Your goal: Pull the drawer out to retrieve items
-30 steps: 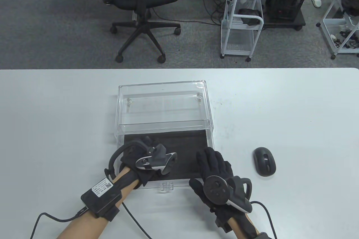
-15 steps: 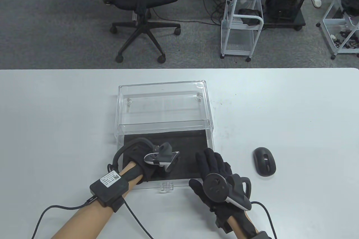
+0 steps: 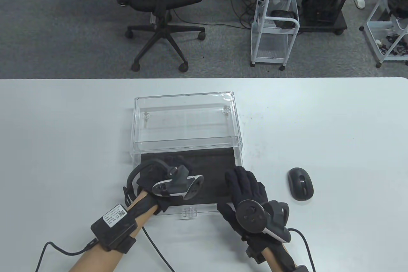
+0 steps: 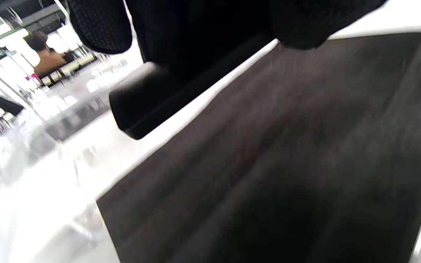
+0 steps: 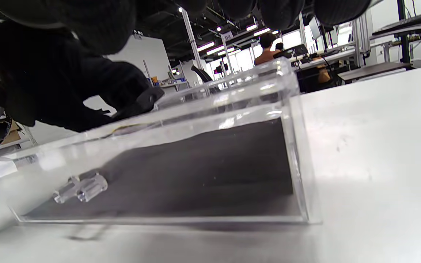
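Clear acrylic drawer [image 3: 188, 182] is pulled out toward the person from the clear acrylic case [image 3: 186, 122] on the white desk [image 3: 63, 131], its black liner mat [image 3: 210, 163] exposed. Left hand [image 3: 159, 179] reaches inside the drawer's left half; left wrist view shows a black flat-ended item [image 4: 137, 109] under the gloved fingers [image 4: 101, 25], but can't tell if they grip it. Right hand [image 3: 245, 195] rests on the drawer's right front corner, fingers spread flat, holding nothing. Black computer mouse [image 3: 300, 184] sits on the desk right of the drawer.

Risk: black item on black mat, easy to fumble; lifting could shift the drawer if the right hand eases off.

Versus 0.5 s ago: left wrist rolled back, forearm swung left; drawer unmoved.
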Action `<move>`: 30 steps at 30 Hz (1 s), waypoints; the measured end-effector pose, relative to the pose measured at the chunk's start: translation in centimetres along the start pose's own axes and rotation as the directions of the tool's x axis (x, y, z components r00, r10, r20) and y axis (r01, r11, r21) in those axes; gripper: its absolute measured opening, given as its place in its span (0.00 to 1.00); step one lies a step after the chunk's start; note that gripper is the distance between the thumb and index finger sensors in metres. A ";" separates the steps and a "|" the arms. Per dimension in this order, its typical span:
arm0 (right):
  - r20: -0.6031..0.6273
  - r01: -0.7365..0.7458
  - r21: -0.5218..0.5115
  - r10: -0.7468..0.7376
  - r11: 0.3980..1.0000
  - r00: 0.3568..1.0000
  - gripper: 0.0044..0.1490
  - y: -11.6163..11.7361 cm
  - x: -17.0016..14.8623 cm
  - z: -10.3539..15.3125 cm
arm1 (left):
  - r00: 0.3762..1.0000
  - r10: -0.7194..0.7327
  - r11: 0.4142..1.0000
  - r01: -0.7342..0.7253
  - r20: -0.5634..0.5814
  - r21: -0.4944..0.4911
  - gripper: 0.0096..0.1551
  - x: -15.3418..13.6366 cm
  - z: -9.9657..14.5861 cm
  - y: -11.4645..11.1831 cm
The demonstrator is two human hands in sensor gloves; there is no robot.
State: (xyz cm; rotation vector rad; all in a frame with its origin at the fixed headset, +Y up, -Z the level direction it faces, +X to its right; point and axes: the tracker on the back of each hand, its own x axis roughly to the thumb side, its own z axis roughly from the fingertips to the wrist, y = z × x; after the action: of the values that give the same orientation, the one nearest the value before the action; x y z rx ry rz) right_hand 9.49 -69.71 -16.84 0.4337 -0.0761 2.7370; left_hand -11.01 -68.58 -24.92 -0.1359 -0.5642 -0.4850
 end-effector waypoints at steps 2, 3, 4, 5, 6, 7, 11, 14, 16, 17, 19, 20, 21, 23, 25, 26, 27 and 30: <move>0.025 0.007 -0.054 -0.006 0.998 1.000 0.58 -0.5 0.0 0.2 | 0.998 0.034 0.986 -0.025 -0.050 0.164 0.44 0.4 1.8 1.6; 0.043 0.011 -0.083 -0.008 0.996 0.999 0.58 -0.8 0.0 0.4 | 0.997 0.062 0.971 -0.049 -0.050 0.236 0.44 0.7 2.6 2.3; 0.054 0.012 -0.103 -0.007 0.995 0.999 0.59 -1.0 0.1 0.5 | 0.994 0.098 0.956 -0.079 -0.052 0.282 0.44 1.2 3.4 2.7; 0.075 0.009 -0.128 0.001 0.992 0.997 0.59 -1.2 0.1 0.7 | 0.989 0.142 0.940 -0.119 -0.051 0.320 0.44 1.9 4.2 3.1; 0.093 0.004 -0.145 0.010 0.989 0.996 0.60 -1.4 0.2 0.8 | 0.986 0.156 0.935 -0.130 -0.053 0.330 0.44 2.4 4.6 3.3; 0.134 -0.004 -0.165 0.027 0.986 0.991 0.60 -1.6 0.4 1.0 | 0.986 0.158 0.931 -0.130 -0.053 0.342 0.43 3.2 5.2 3.4; 0.202 -0.005 -0.177 0.041 0.984 0.978 0.59 -1.7 1.0 1.3 | 0.992 0.119 0.903 -0.093 -0.038 0.419 0.43 4.9 6.7 3.4; 0.242 -0.085 -0.220 0.139 0.972 0.960 0.55 -1.2 1.7 1.5 | 0.982 0.189 0.849 -0.171 0.014 0.499 0.42 5.6 7.5 2.6; 0.257 -0.136 -0.269 0.208 0.953 0.944 0.53 -0.9 2.3 1.6 | 0.982 0.190 0.858 -0.173 0.014 0.484 0.42 5.7 7.8 2.2; 0.267 -0.171 -0.304 0.256 0.937 0.929 0.52 -0.7 2.7 1.7 | 0.982 0.190 0.850 -0.171 0.012 0.499 0.41 5.6 8.1 1.9; 0.289 -0.203 -0.354 0.314 0.913 0.905 0.50 -0.5 3.3 1.9 | 0.978 0.206 0.833 -0.188 0.023 0.520 0.41 5.5 8.4 1.3; 0.289 -0.228 -0.350 0.336 0.909 0.897 0.50 -0.3 3.7 2.0 | 0.976 0.214 0.830 -0.201 0.036 0.521 0.41 5.3 8.5 1.0; 0.285 -0.244 -0.347 0.350 0.905 0.892 0.50 -0.2 3.9 2.0 | 0.975 0.220 0.831 -0.209 0.040 0.516 0.41 5.3 8.4 0.7; 0.267 -0.319 -0.343 0.417 0.884 0.869 0.51 0.2 4.6 2.1 | 0.973 0.227 0.833 -0.218 0.045 0.508 0.41 5.4 8.3 0.4; 0.235 -0.423 -0.354 0.517 0.834 0.823 0.52 0.6 5.1 2.1 | 0.971 0.235 0.839 -0.226 0.046 0.494 0.42 5.5 8.0 0.2; 0.233 -0.432 -0.350 0.524 0.831 0.819 0.52 0.7 5.0 1.9 | 0.971 0.235 0.842 -0.228 0.047 0.488 0.42 5.6 7.9 0.1; 0.242 -0.396 -0.341 0.487 0.852 0.839 0.51 0.8 4.8 1.8 | 0.971 0.234 0.846 -0.228 0.048 0.482 0.42 5.7 7.8 -0.1; 0.231 -0.348 -0.351 0.441 0.869 0.867 0.50 1.0 4.4 1.6 | 0.964 0.261 0.837 -0.248 0.042 0.487 0.42 5.4 7.6 -0.2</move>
State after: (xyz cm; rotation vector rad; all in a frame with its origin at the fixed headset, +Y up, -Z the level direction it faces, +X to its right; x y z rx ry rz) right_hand 5.67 -69.24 -13.93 0.8280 -0.7317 2.9543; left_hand -10.81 -69.00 -15.57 0.2804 -0.6175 -0.0706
